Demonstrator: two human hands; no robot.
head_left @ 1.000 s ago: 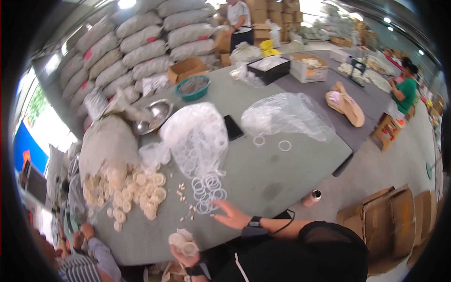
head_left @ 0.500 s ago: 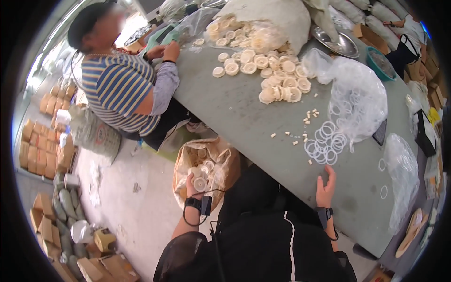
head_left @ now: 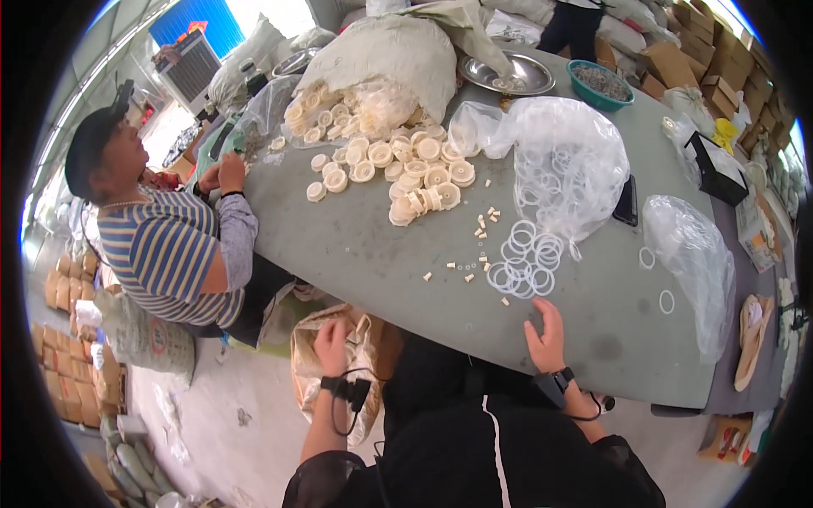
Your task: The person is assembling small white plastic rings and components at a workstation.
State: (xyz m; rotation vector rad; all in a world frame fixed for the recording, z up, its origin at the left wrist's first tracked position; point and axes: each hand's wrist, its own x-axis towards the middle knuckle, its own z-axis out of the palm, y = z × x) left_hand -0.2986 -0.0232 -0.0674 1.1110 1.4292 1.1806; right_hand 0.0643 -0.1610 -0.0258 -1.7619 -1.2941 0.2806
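My left hand [head_left: 332,346] is over the mouth of a woven sack [head_left: 366,347] beside the table, its fingers loosely bent and apart with nothing visible in them. My right hand [head_left: 546,340] rests at the table's near edge, thumb and forefinger spread, holding nothing. Just beyond its fingertips lies a pile of clear white rings [head_left: 527,262]. Small cream plugs [head_left: 481,227] are scattered to the left of the rings. Farther off is a heap of cream round plastic caps [head_left: 415,173], spilling from a large whitish sack [head_left: 389,63].
A clear bag of rings [head_left: 576,161] lies behind the loose ones, with a dark phone [head_left: 626,201] beside it. A metal bowl [head_left: 529,76] and a teal basin [head_left: 600,95] stand farther back. Another person in a striped shirt [head_left: 165,258] sits at the left, hands at the table.
My left hand has risen from among the caps inside the sack to over its mouth. My right hand stays by the rings. The view has swung up and to the right.
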